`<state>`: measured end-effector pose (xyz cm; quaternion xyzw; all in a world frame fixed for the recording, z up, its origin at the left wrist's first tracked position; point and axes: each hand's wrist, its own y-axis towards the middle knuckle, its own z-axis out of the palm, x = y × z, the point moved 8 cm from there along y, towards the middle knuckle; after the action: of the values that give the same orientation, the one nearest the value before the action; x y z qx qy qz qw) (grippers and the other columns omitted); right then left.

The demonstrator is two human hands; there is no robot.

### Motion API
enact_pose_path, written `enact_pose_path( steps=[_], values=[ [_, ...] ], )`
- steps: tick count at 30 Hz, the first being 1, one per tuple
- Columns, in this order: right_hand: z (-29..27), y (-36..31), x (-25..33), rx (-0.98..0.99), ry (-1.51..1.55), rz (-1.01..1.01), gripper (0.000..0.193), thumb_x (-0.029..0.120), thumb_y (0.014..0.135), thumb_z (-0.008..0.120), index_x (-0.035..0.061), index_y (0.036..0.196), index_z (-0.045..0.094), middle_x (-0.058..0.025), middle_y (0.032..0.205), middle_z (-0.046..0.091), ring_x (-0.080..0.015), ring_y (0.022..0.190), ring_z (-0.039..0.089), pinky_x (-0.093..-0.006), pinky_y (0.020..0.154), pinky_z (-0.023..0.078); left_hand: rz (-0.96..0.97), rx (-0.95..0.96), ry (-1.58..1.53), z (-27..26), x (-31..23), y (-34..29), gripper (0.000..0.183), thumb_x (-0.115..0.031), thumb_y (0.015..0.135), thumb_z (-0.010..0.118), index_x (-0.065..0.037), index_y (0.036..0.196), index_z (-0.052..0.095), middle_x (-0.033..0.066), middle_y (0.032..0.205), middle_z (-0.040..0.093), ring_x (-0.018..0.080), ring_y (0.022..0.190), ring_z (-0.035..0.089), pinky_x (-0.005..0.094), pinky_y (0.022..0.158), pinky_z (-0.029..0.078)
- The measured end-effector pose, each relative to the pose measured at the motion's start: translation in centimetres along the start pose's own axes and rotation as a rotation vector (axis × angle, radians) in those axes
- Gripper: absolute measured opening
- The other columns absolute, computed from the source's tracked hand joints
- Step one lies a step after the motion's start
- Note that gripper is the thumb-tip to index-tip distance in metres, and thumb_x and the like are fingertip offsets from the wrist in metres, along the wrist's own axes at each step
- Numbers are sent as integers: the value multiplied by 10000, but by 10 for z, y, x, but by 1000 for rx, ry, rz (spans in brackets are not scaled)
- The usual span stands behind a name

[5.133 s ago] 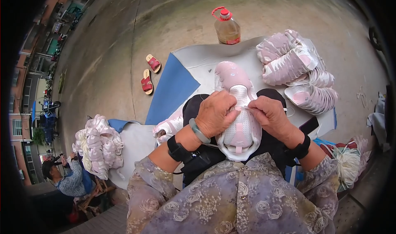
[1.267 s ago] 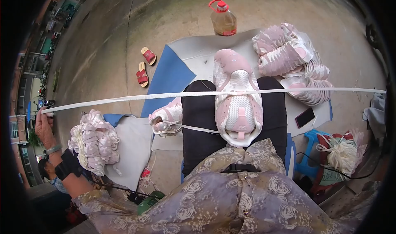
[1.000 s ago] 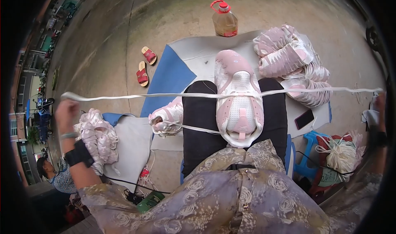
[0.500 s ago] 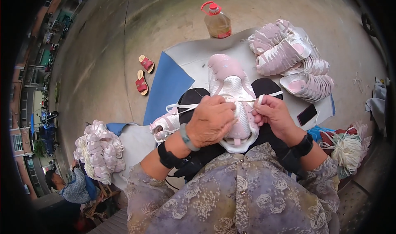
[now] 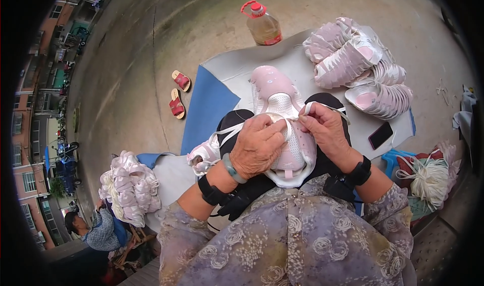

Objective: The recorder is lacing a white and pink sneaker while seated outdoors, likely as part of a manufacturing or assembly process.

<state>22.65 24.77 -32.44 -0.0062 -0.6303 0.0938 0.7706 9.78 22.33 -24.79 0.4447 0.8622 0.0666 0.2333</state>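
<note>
A pink and white sneaker [image 5: 275,82] rests between my knees, its toe pointing away from me. Over its tongue, my left hand [image 5: 257,145] is closed with finger and thumb pinched on a white shoelace [image 5: 229,131], whose loose part loops out to the left. My right hand [image 5: 327,135] pinches the lace too, close to the shoe's right eyelet edge; a length of it trails over my right knee. The fingers partly hide the eyelets. Another pink and white sneaker [image 5: 204,156] lies by my left knee.
Stacked pink shoe pieces [image 5: 348,67] and a phone [image 5: 380,135] lie on the grey-blue sheet [image 5: 209,102]. Beyond stand a red-capped bottle [image 5: 264,29] and red sandals [image 5: 176,103]. More pieces [image 5: 130,187], a lace bundle [image 5: 428,177] and another person [image 5: 103,230] are at the sides.
My right hand has moved left and slightly up, closer to my left hand. The lace stretched between the hands has gone slack and now curves over the tongue.
</note>
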Motion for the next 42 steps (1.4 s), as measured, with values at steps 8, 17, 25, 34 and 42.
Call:
enact_pose_path(
  steps=[8, 17, 25, 34, 42],
  values=[
    [-5, -3, 2, -45, -123, -36, 43, 40, 845, 553, 4, 857, 572, 15, 663, 522, -33, 605, 482, -189, 561, 417, -9, -27, -3, 0, -1, 0, 200, -158, 707, 653, -39, 825, 544, 97, 1078, 576, 296, 872, 530, 399, 704, 407],
    [-1, -1, 7, -29, -180, -68, 34, 27, 832, 551, -2, 844, 564, 11, 652, 514, -42, 596, 466, -199, 547, 406, -19, -54, 0, 0, 1, -2, 200, -150, 692, 654, -41, 804, 529, 99, 1081, 577, 294, 868, 535, 404, 693, 412],
    [1, -1, 10, -15, -199, -64, 42, 30, 828, 546, -3, 846, 566, 7, 652, 511, -43, 603, 462, -199, 549, 398, -13, -63, 10, -1, -1, -2, 212, -141, 679, 656, -34, 817, 536, 110, 1082, 578, 297, 884, 538, 408, 709, 417],
    [2, 0, 10, -6, -180, -35, 34, 21, 822, 558, 2, 849, 567, -7, 669, 512, -67, 617, 472, -217, 561, 403, -20, -75, 14, 0, 0, -2, 212, -136, 669, 658, -33, 811, 541, 114, 1080, 579, 300, 891, 539, 408, 717, 422],
    [17, -3, 22, -35, -643, -408, 77, 8, 747, 583, 19, 822, 566, -122, 765, 553, -278, 693, 557, -339, 619, 440, -64, -123, -64, 1, 4, -3, 191, -95, 679, 646, -18, 833, 563, 113, 1052, 595, 309, 874, 533, 406, 735, 423]
  ],
)
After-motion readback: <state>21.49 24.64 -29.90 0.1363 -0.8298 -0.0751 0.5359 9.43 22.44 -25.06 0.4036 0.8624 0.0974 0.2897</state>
